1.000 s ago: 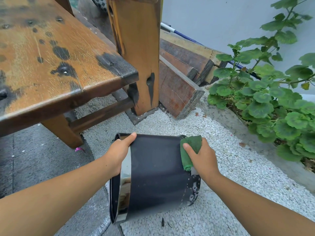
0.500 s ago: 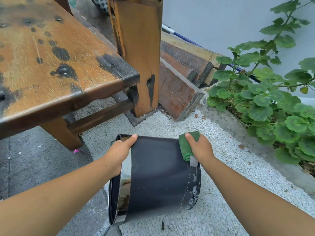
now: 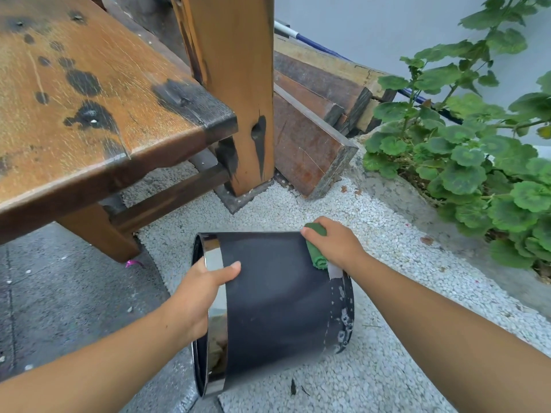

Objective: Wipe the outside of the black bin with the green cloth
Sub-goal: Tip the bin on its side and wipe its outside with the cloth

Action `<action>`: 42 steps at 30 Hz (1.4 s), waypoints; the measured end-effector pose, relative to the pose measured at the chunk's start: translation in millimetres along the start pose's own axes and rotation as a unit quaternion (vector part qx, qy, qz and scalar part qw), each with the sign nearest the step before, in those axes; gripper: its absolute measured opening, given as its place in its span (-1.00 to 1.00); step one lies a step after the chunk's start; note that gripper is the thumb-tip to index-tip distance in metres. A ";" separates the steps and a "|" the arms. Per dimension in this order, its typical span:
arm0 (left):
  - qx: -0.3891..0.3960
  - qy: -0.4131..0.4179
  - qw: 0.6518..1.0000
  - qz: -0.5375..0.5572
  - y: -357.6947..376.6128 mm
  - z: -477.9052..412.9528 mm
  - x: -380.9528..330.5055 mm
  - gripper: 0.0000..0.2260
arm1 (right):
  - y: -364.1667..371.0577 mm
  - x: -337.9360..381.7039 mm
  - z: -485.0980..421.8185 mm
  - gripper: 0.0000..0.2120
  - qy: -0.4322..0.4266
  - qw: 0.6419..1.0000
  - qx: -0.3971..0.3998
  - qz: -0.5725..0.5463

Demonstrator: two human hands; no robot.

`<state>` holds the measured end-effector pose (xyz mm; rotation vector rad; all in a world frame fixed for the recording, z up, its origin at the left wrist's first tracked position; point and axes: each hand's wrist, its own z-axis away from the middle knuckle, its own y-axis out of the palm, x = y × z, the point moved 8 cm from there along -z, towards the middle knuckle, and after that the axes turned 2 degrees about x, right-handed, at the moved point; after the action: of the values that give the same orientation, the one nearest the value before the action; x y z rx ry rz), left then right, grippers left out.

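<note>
The black bin (image 3: 274,305) lies on its side on white gravel, its chrome-rimmed mouth facing left. My left hand (image 3: 202,290) grips that chrome rim, thumb lying on the black wall. My right hand (image 3: 337,245) presses the folded green cloth (image 3: 316,248) against the bin's far upper right edge, close to its scuffed base. Most of the cloth is hidden under my fingers.
A worn wooden bench (image 3: 98,114) stands to the left and behind, its thick post (image 3: 238,93) just beyond the bin. Stacked planks (image 3: 313,114) lean behind the post. Leafy green plants (image 3: 477,162) fill the right side past a concrete kerb. Grey paving lies at left.
My right hand has slid the cloth up to the bin's far top edge. My left hand has moved down the chrome rim toward me, and the bin has rolled slightly.
</note>
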<state>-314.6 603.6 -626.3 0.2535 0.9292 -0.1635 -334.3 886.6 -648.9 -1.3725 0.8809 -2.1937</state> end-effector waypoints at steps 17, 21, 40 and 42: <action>-0.092 -0.005 0.995 -0.033 -18.7 -34.9 -22.1 -0.90 | 34.0 -36.7 62.9 -0.39 -0.020 0.995 -0.095 0.019; -0.090 -0.018 0.995 -0.047 -22.1 -39.0 -24.0 -0.90 | 36.2 -35.5 65.8 -0.35 -0.025 0.993 -0.103 0.049; 0.164 -0.088 0.975 -0.124 17.3 30.9 15.5 -0.57 | 13.0 -47.1 45.1 -0.47 0.021 0.995 -0.084 -0.038; 0.151 -0.044 0.980 -0.121 20.7 29.2 -10.1 -0.55 | 3.8 -44.2 40.3 -0.56 0.035 0.995 -0.070 -0.061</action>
<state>-293.0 615.4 -598.4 0.4093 0.8432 -0.5391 -278.8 899.8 -667.3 -1.4553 1.0185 -2.3229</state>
